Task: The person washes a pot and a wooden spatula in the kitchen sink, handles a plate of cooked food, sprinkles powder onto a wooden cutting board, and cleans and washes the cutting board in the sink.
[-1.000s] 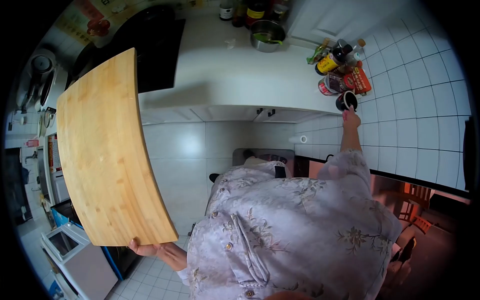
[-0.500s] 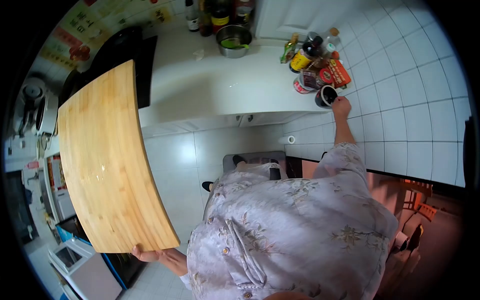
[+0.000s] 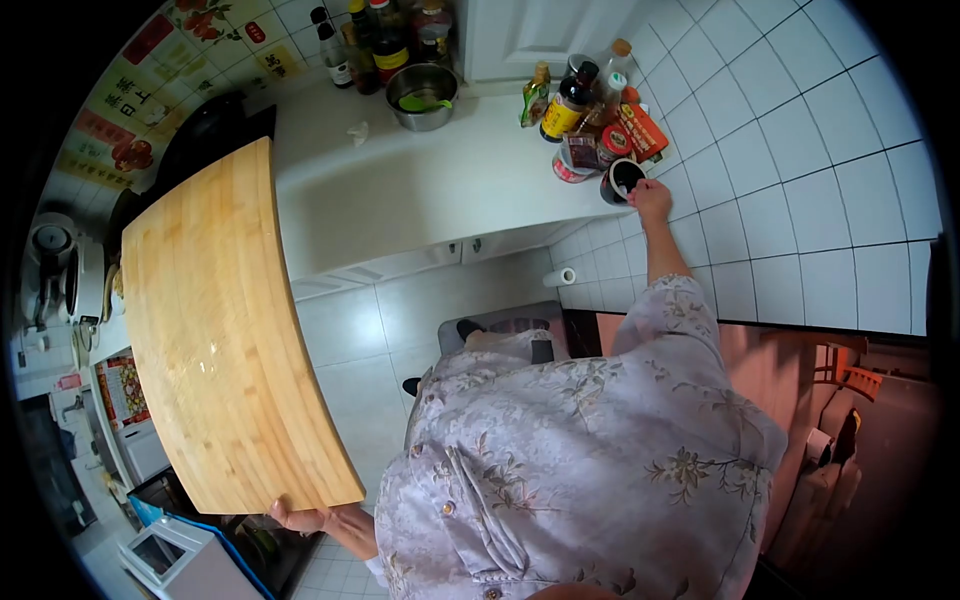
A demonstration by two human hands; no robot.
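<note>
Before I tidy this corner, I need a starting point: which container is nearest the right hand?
The dark, open container: the right hand is at its rim, while the red-lidded jar and yellow-labelled bottle stand farther back.

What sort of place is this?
Most likely a home kitchen: a large wooden board in the left hand, a metal pot on a white counter, and a yellow-labelled bottle among other bottles and jars near a tiled wall.

Was a kitchen, likely a home one: sauce bottles (image 3: 568,105) and jars (image 3: 613,143) crowded the white counter (image 3: 450,180) just beyond the right hand (image 3: 651,197) gripping a dark cup (image 3: 613,190), tiled wall (image 3: 790,200) alongside. Past the cutting board (image 3: 225,340) in the left hand's (image 3: 300,518) grip were a dark pan (image 3: 205,125) and black cooktop (image 3: 258,125).
</note>
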